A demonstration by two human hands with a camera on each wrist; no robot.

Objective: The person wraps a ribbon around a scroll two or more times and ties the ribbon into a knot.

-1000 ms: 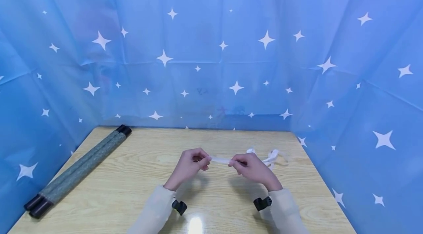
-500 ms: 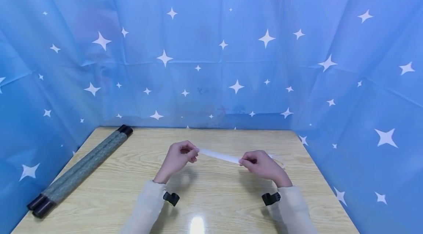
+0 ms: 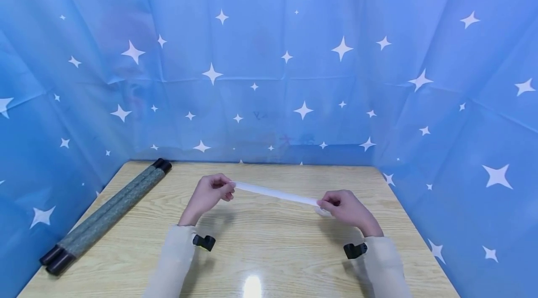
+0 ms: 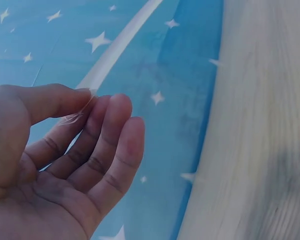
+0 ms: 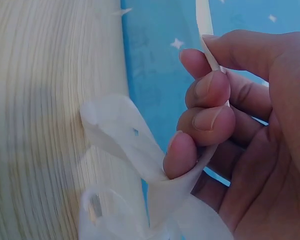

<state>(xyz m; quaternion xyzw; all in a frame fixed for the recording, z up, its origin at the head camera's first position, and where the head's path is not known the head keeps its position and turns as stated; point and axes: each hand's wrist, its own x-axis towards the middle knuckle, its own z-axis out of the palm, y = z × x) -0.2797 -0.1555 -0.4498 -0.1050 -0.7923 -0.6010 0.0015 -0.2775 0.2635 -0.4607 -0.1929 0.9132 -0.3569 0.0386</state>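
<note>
A white ribbon (image 3: 275, 193) is stretched between both hands above the table, sloping down a little to the right. My left hand (image 3: 208, 194) pinches its frayed end between thumb and index finger; the other fingers are loosely bent in the left wrist view. Farther along, my right hand (image 3: 348, 205) pinches the ribbon between thumb and fingers. In the right wrist view, the ribbon's slack (image 5: 135, 145) passes through the curled fingers and hangs below them in loops. From the head view, most of that slack is hidden behind the right hand.
Two grey-green rolls (image 3: 111, 214) with black ends lie side by side along the left edge of the wooden table (image 3: 269, 246). A blue curtain with white stars (image 3: 269, 64) encloses the back and both sides.
Both hands have moved apart, the left one leftward and slightly away, the right one rightward. The length of ribbon stretched between them has grown from a short piece to a long strip.
</note>
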